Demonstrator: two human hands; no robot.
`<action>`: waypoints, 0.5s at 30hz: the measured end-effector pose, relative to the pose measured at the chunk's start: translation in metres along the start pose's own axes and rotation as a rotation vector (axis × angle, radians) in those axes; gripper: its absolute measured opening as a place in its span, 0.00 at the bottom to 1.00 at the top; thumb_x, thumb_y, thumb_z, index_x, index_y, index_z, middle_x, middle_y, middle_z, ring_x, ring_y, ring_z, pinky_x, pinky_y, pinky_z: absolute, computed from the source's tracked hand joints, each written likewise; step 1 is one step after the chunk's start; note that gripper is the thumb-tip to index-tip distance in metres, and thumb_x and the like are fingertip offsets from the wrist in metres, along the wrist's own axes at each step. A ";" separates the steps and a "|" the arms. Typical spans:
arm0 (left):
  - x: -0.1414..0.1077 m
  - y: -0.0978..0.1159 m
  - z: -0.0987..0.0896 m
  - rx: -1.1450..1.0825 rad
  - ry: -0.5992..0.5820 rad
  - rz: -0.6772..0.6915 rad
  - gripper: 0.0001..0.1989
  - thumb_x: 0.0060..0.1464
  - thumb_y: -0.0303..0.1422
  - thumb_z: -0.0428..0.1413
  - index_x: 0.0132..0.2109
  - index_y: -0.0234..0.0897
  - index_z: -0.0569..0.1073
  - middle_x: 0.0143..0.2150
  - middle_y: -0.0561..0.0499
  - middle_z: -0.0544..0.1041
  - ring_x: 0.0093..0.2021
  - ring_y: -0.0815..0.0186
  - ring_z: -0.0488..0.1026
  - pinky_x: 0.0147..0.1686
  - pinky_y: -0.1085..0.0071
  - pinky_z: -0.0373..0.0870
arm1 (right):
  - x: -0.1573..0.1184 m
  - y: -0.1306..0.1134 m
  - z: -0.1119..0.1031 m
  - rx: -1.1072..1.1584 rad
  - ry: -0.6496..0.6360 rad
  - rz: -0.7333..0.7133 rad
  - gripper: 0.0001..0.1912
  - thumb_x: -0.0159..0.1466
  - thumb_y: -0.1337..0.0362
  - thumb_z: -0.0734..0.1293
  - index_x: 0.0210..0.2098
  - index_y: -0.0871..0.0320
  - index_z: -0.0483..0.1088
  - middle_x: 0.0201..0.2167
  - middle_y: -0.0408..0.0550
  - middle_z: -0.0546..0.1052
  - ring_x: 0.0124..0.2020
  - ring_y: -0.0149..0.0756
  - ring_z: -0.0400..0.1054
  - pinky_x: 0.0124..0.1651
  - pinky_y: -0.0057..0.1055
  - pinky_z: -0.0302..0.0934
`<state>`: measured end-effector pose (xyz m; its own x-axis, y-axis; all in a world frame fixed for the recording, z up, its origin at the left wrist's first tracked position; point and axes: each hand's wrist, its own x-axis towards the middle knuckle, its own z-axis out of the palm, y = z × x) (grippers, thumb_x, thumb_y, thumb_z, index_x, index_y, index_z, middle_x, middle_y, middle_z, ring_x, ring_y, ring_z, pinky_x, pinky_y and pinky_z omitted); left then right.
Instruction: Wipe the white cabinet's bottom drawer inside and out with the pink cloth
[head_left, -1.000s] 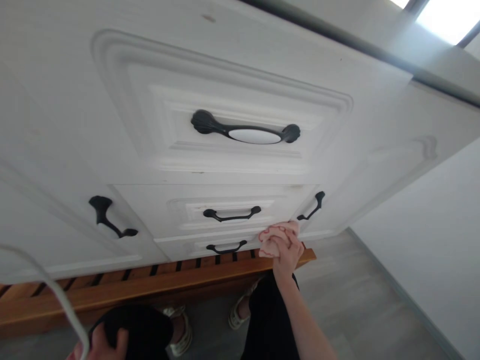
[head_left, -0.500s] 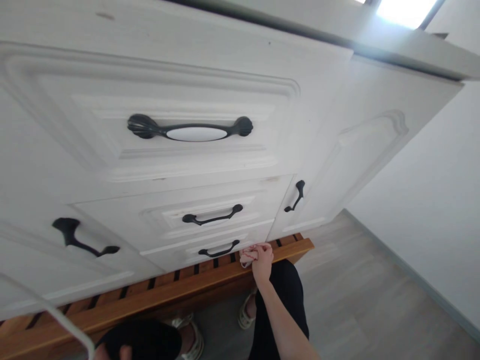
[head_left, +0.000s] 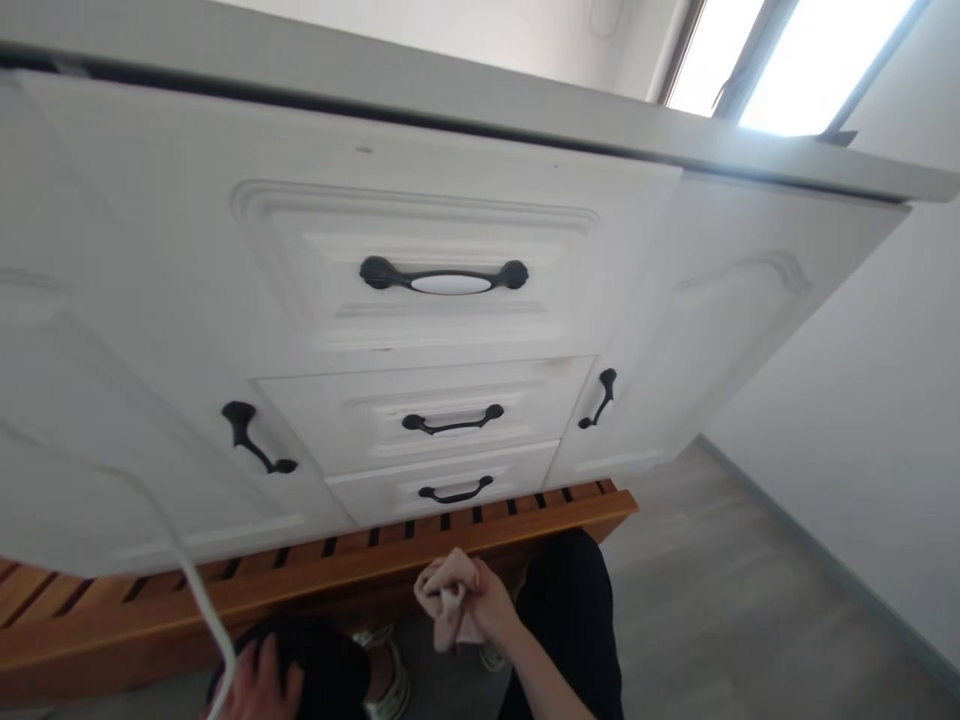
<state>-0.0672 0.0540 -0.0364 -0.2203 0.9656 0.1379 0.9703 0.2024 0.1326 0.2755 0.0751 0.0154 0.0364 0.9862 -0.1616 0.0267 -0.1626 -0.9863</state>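
In the head view, my right hand (head_left: pixel 493 603) is closed around a crumpled pale pink cloth (head_left: pixel 448 592), held in front of the slatted wooden base (head_left: pixel 360 590). My left hand (head_left: pixel 266 685) lies on my dark-clad left knee, its fingers stretched out. A white cable (head_left: pixel 196 588) hangs down across the left side and passes over that hand; whether the hand touches it I cannot tell. Before me stands a white cabinet with three drawers, the top one (head_left: pixel 457 325) the largest. Every drawer has a dark handle (head_left: pixel 450 284).
Cabinet doors with dark handles flank the drawers, one at left (head_left: pixel 150 400) and one at right (head_left: pixel 675 330). A countertop edge (head_left: pixel 450 90) runs above. To the right are a white wall (head_left: pixel 862 420) and grey floor (head_left: pixel 720 590). A bright window (head_left: pixel 810 70) shows behind.
My right hand has drawn the cloth off the slatted wood, back and to the left. The view has tilted up and moved back, showing more countertop and window. More of my left hand is visible.
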 end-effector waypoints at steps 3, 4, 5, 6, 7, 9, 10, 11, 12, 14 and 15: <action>-0.016 0.032 -0.002 -0.132 -0.078 0.234 0.30 0.61 0.38 0.37 0.64 0.33 0.67 0.67 0.37 0.66 0.65 0.46 0.64 0.60 0.47 0.63 | -0.019 -0.008 -0.010 0.252 -0.031 0.108 0.24 0.54 0.55 0.72 0.48 0.54 0.70 0.38 0.48 0.81 0.40 0.46 0.77 0.48 0.45 0.69; -0.022 0.048 -0.005 -0.206 -0.113 0.231 0.29 0.61 0.37 0.39 0.63 0.35 0.69 0.66 0.38 0.67 0.65 0.47 0.64 0.60 0.47 0.65 | -0.025 -0.014 -0.014 0.364 -0.042 0.158 0.27 0.53 0.55 0.74 0.50 0.54 0.69 0.39 0.48 0.81 0.41 0.46 0.78 0.51 0.46 0.68; -0.029 0.067 -0.008 -0.306 -0.143 0.240 0.28 0.61 0.40 0.42 0.63 0.33 0.69 0.65 0.37 0.66 0.64 0.47 0.65 0.62 0.48 0.64 | -0.031 -0.022 -0.019 0.473 -0.051 0.207 0.28 0.52 0.55 0.76 0.50 0.55 0.70 0.40 0.49 0.81 0.42 0.46 0.78 0.54 0.46 0.67; -0.035 0.087 -0.013 -0.432 -0.143 0.243 0.28 0.61 0.42 0.46 0.62 0.32 0.70 0.64 0.36 0.66 0.64 0.49 0.65 0.64 0.49 0.63 | -0.036 -0.031 -0.024 0.563 -0.060 0.246 0.29 0.51 0.56 0.78 0.49 0.56 0.70 0.40 0.49 0.82 0.43 0.45 0.78 0.55 0.46 0.66; -0.040 0.106 -0.020 -0.563 -0.135 0.237 0.28 0.61 0.43 0.48 0.62 0.31 0.69 0.64 0.35 0.65 0.65 0.49 0.64 0.66 0.48 0.61 | -0.041 -0.041 -0.028 0.619 -0.072 0.270 0.29 0.50 0.58 0.79 0.49 0.57 0.71 0.40 0.50 0.82 0.43 0.45 0.78 0.57 0.46 0.65; -0.047 0.140 -0.039 -0.822 -0.142 0.164 0.26 0.63 0.45 0.49 0.62 0.35 0.68 0.63 0.37 0.64 0.65 0.52 0.64 0.64 0.50 0.66 | -0.049 -0.059 -0.035 0.638 -0.113 0.276 0.27 0.51 0.58 0.79 0.48 0.58 0.72 0.41 0.51 0.82 0.44 0.45 0.78 0.58 0.45 0.64; -0.049 0.153 -0.051 -0.934 -0.177 0.128 0.25 0.63 0.45 0.49 0.62 0.39 0.68 0.64 0.39 0.63 0.64 0.54 0.65 0.59 0.53 0.71 | -0.052 -0.067 -0.038 0.631 -0.145 0.277 0.27 0.51 0.58 0.79 0.48 0.58 0.73 0.43 0.52 0.82 0.45 0.45 0.78 0.59 0.46 0.64; -0.049 0.163 -0.064 -1.022 -0.191 0.112 0.24 0.63 0.46 0.51 0.62 0.41 0.68 0.64 0.40 0.63 0.64 0.54 0.66 0.56 0.55 0.74 | -0.055 -0.073 -0.039 0.612 -0.172 0.274 0.27 0.52 0.58 0.79 0.49 0.58 0.73 0.45 0.53 0.82 0.47 0.46 0.77 0.60 0.47 0.63; -0.049 0.170 -0.078 -1.076 -0.203 0.114 0.24 0.62 0.46 0.52 0.62 0.43 0.68 0.65 0.41 0.63 0.64 0.54 0.66 0.55 0.56 0.75 | -0.058 -0.077 -0.040 0.577 -0.188 0.261 0.28 0.52 0.58 0.79 0.50 0.57 0.72 0.47 0.53 0.81 0.49 0.47 0.76 0.60 0.47 0.63; -0.048 0.178 -0.104 -1.114 -0.222 0.151 0.25 0.60 0.46 0.56 0.62 0.46 0.68 0.65 0.42 0.64 0.62 0.53 0.68 0.55 0.56 0.76 | -0.062 -0.078 -0.038 0.445 -0.157 0.193 0.30 0.50 0.57 0.79 0.51 0.55 0.72 0.49 0.52 0.80 0.51 0.49 0.75 0.60 0.48 0.63; -0.047 0.180 -0.113 -1.114 -0.243 0.177 0.26 0.59 0.45 0.58 0.62 0.47 0.69 0.64 0.42 0.65 0.61 0.53 0.69 0.55 0.55 0.75 | -0.064 -0.077 -0.036 0.362 -0.120 0.143 0.30 0.50 0.56 0.79 0.51 0.54 0.73 0.48 0.51 0.80 0.51 0.50 0.74 0.59 0.49 0.64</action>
<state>0.1063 0.0261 0.0921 0.0521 0.9966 0.0643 0.3325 -0.0780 0.9399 0.3073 0.0231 0.1025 -0.1035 0.9545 -0.2795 -0.3242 -0.2981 -0.8978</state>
